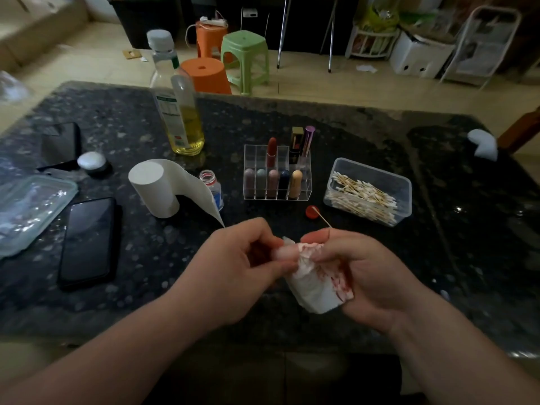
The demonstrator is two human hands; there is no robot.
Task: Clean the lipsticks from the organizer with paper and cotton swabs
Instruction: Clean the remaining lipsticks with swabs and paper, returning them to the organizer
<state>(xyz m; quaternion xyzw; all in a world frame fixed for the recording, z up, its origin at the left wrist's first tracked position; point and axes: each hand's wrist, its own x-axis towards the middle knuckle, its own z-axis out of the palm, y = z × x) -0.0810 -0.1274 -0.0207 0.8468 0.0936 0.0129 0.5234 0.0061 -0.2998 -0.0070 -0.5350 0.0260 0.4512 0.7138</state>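
My left hand [233,267] pinches a pale pink lipstick [281,252] whose tip is pressed into a crumpled white paper [314,283] stained red. My right hand [368,276] is closed around that paper and also holds a cotton swab [321,217] that sticks up past the thumb. Farther back stands the clear organizer [277,173] with several lipsticks in its slots. A paper roll [157,188] lies to its left, a strip trailing toward me. A clear tub of cotton swabs [368,191] sits to the organizer's right.
A tall oil bottle [178,106], a small open bottle [211,185] and its red cap [312,212] stand on the dark stone table [146,287]. Two phones [87,241] [62,144], a plastic lid [29,211] and a white jar [92,162] lie left. Stools stand beyond.
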